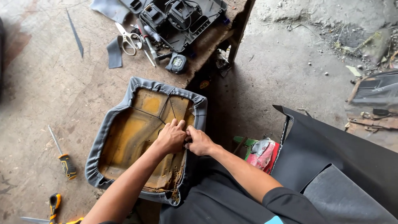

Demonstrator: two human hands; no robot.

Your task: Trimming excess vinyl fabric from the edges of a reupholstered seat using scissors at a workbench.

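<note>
An upturned seat cushion (124, 137) lies on the worn workbench, its yellow foam underside showing and a grey cover (96, 149) wrapped around its edges. My left hand (171, 137) presses on the foam near the cushion's right side, fingers curled. Right beside it, my right hand (199, 141) grips the grey cover's right edge (201, 108), pulling it over the foam. The two hands touch each other.
On the workbench (45, 83): scissors (128, 39), a tape measure (177, 63), a black tool case (182, 20), a yellow-handled screwdriver (63, 155), pliers (53, 204). Black sheet material (340, 153) lies at the right. Concrete floor (286, 62) beyond the bench edge.
</note>
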